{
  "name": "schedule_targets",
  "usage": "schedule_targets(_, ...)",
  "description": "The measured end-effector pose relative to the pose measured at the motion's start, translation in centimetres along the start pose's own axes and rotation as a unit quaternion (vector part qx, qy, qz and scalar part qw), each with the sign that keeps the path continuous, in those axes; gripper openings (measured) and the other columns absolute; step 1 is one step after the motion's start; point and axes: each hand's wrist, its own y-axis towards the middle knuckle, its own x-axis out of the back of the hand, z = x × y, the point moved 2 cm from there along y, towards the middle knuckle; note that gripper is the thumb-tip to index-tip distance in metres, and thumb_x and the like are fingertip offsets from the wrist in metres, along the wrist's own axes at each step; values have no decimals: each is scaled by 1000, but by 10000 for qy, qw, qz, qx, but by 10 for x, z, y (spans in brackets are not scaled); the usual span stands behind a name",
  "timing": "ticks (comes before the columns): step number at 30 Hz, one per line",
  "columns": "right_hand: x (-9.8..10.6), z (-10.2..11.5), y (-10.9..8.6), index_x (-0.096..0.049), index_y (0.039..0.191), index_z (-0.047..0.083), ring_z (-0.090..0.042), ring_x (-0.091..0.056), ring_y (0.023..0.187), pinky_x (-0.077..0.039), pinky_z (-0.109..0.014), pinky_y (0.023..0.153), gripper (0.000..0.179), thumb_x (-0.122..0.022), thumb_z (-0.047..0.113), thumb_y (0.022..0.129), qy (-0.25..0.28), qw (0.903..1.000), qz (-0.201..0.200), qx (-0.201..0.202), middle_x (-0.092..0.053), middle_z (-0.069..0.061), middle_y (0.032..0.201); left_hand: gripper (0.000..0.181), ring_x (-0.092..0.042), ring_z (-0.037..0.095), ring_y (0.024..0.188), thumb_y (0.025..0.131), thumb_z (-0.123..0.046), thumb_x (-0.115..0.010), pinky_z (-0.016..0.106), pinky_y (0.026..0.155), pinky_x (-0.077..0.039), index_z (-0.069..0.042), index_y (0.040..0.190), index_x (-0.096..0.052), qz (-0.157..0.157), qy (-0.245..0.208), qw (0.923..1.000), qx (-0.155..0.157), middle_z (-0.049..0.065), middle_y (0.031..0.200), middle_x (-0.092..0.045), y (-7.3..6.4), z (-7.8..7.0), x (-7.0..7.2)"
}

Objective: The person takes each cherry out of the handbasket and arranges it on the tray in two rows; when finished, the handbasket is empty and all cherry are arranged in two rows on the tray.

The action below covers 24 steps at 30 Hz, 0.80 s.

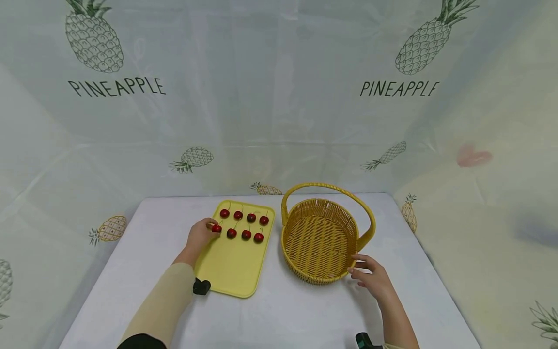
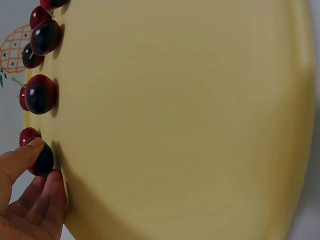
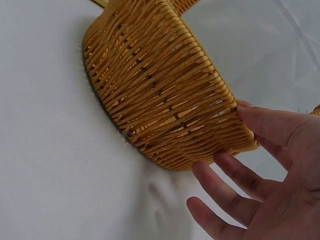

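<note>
On the yellow tray (image 1: 231, 271), several dark red cherries with thin stems stand in two rows toward its far end. My left hand (image 1: 201, 236) pinches the leftmost cherry (image 1: 216, 228) of the nearer row. In the left wrist view, the thumb lies on that cherry (image 2: 46, 160) and the fingers are below it. My right hand (image 1: 370, 277) grips the near right rim of a round wicker basket (image 1: 320, 280). Seen from the right wrist, the thumb (image 3: 270, 122) is at the basket's rim while other fingers spread along its outer wall (image 3: 160, 85).
The basket's arched handle (image 1: 371, 225) rises over its far side. Tray and basket stand side by side on a white table (image 1: 287, 315). Behind the table hangs a pale sheet (image 1: 270, 106) printed with pineapples.
</note>
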Motion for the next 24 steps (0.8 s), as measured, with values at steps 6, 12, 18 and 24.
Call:
schedule_targets(6,-1,-1,-1,-56,133,5,-26,-67,91,-54,-44,78,48,-72,20,90,-17,10000,-12,22,-59,-19,122,36,-56,39,103,84,-8,-77,50,90,-44,1,116,-62,42,33,10000,58,24,112,-62,0,-1,-1)
schedule_targets(12,-1,-1,0,-55,133,5,-25,-67,91,-54,-44,78,48,-71,20,90,-29,10000,-13,0,-58,-19,122,37,-56,40,103,84,-9,-76,51,90,-44,2,116,-62,46,124,9999,64,25,111,-61,-2,0,0)
schedule_targets(18,-1,-1,1,-55,133,5,-25,-67,91,-54,-44,79,49,-72,21,90,2,10000,19,-30,-57,-19,123,37,-57,39,102,84,-8,-77,50,89,-44,3,115,-62,10,92,9999,62,25,110,-62,-3,-1,2)
schedule_targets(24,0,0,1,-55,134,5,-25,-67,92,-54,-45,80,49,-71,21,90,-7,10000,30,-44,-56,-20,124,37,-57,40,102,85,-10,-76,50,88,-46,3,116,-62,69,50,10000,45,26,112,-62,-3,-2,2)
